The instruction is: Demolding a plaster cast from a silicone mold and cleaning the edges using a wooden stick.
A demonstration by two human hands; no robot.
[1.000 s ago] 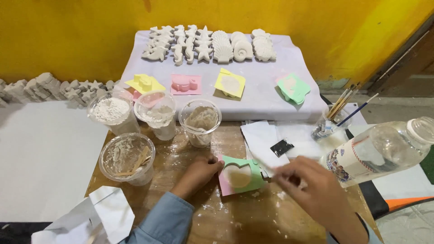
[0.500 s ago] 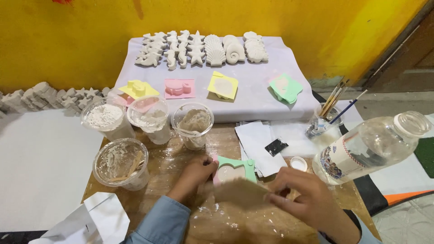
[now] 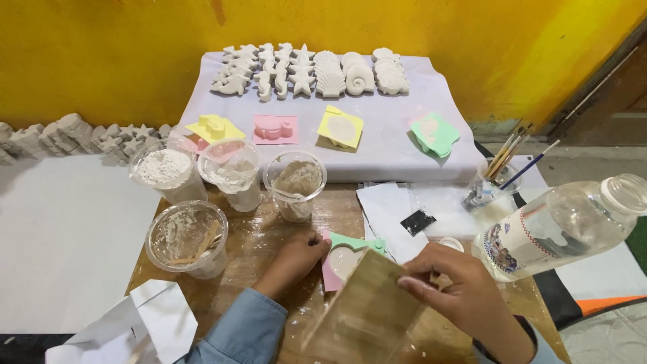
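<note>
While the back row of white cast shapes (image 3: 317, 71) is finished, I judge this pour only partway: the pink-and-green heart mould (image 3: 345, 259) on the desk (image 3: 263, 243) shows pale fill, not yet levelled. My left hand (image 3: 293, 259) rests against the mould's edge, fingers loosely curled, holding nothing. My right hand (image 3: 458, 296) grips a flat board (image 3: 367, 310) tilted over it.

A single head-worn camera looks steeply down and forward over the desk (image 3: 269, 243) toward the yellow wall (image 3: 135, 54). It sits close: the left hand (image 3: 293, 259) and right hand (image 3: 458, 296) fill the bottom edge, the lowest part seemingly blurred.
</note>
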